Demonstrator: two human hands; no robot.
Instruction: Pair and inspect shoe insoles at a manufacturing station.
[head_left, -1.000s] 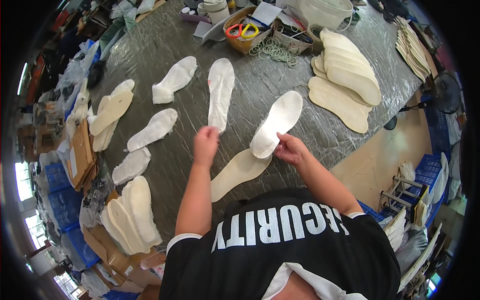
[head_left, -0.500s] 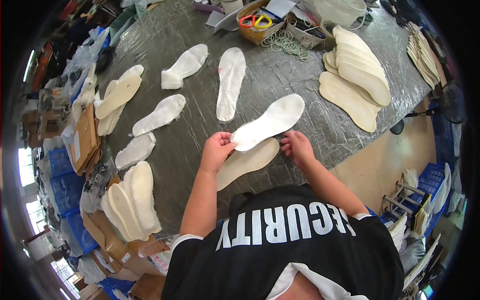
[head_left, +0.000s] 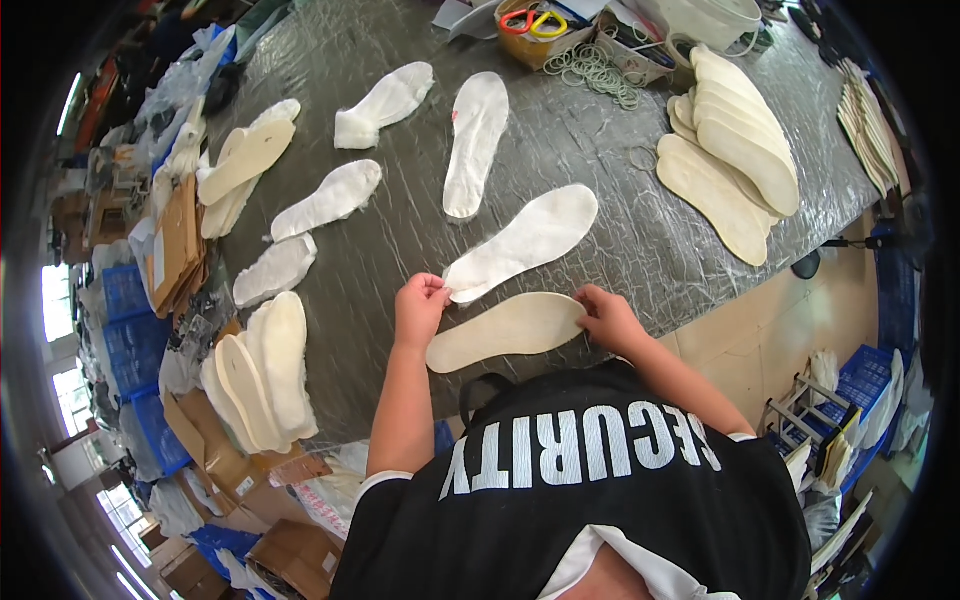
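Note:
My left hand (head_left: 421, 307) pinches the narrow heel end of a fluffy white insole (head_left: 530, 238), which lies on the table pointing away to the right. Nearer to me is a smooth cream insole (head_left: 505, 331), lying crosswise. My right hand (head_left: 608, 319) has its thumb and fingers closed on the right, wide end of that cream insole. A white insole with a small red mark (head_left: 476, 145) lies farther off, and more fluffy white pieces (head_left: 328, 199) are spread to the left.
A fanned stack of cream insoles (head_left: 745, 135) is at the right. Insoles are piled at the near left (head_left: 265, 375) and far left (head_left: 248, 162). Scissors (head_left: 533, 22) stand in a container at the back, beside a heap of rubber bands (head_left: 597, 72). The table's right edge (head_left: 745, 290) drops to the floor.
The white insole no longer overlaps the cream one. My right hand has moved down onto the cream insole's end, and that insole has turned more crosswise. My left hand stays at the white heel.

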